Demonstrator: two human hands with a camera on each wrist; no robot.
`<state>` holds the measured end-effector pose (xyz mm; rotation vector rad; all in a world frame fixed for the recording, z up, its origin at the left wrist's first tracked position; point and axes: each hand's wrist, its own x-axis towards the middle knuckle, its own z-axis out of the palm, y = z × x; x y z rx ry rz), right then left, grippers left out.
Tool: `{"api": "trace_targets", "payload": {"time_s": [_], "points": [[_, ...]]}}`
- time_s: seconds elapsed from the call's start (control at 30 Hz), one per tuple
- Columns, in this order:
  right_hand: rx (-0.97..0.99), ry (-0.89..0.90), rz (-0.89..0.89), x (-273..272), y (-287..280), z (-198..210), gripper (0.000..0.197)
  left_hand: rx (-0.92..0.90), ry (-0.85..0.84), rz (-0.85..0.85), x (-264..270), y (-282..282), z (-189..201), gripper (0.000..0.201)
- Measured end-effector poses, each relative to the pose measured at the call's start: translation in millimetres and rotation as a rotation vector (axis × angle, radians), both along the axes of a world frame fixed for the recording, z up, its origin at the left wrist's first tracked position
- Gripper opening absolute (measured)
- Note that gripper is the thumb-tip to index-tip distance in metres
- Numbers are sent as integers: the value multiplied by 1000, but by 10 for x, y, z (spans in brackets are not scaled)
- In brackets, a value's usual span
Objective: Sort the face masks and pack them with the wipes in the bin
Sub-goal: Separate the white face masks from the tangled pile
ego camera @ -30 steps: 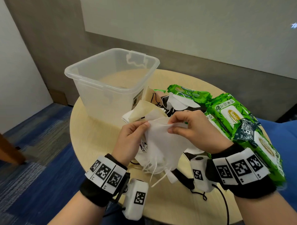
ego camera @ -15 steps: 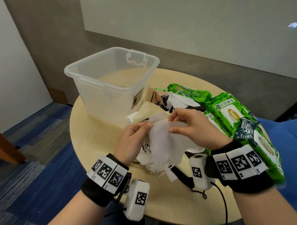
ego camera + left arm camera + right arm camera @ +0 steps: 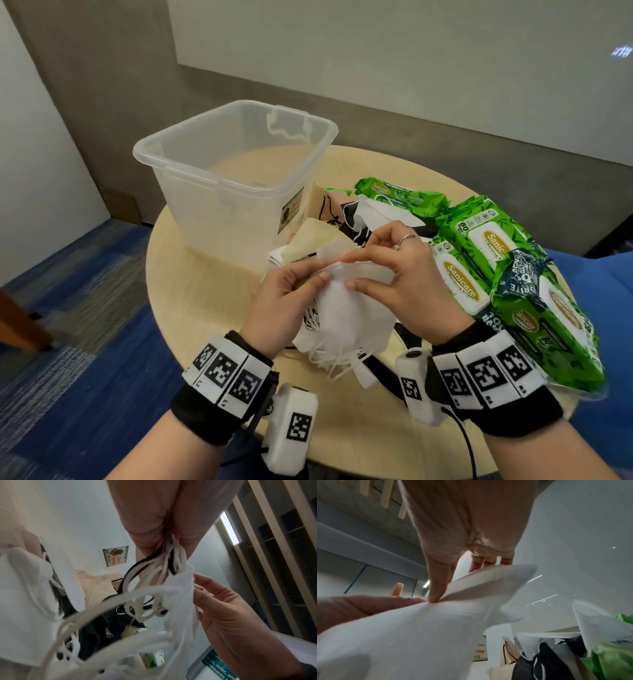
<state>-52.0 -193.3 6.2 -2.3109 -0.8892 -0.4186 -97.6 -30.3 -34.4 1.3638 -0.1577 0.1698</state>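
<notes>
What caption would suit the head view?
Both hands, left and right, pinch white masks beside a clear bin and green wipes.

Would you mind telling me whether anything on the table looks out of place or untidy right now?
Nothing is spilled or damaged, but the face masks beside the clear bin lie in a mixed heap of white, cream and black. The ear loops of the white stack held by the left hand are tangled.

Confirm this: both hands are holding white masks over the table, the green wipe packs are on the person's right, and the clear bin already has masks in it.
Not quite. In the head view the bin holds nothing visible. The rest stands: left hand and right hand hold the white masks, wipe packs on the right.
</notes>
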Motion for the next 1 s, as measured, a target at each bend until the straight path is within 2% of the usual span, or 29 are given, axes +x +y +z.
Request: {"api": "trace_targets", "payload": {"time_s": [0.2, 0.33, 0.47, 0.63, 0.83, 1.0], "points": [[19, -77, 19, -48, 20, -6, 33, 79, -23, 62, -4, 28, -6, 31], [56, -128, -2, -82, 15, -17, 29, 94, -24, 92, 1, 30, -17, 30], [-55, -175, -69, -79, 20, -10, 25, 97, -46, 89, -1, 25, -14, 34], [-151, -22, -125, -50, 61, 36, 26, 129, -70, 71, 2, 22, -19, 42], [-365, 41, -215, -14, 96, 106, 30, 175, -93, 44, 5, 26, -50, 43], [-332, 38, -169, 9, 77, 64, 22, 145, -83, 39, 5, 27, -69, 42]]}}
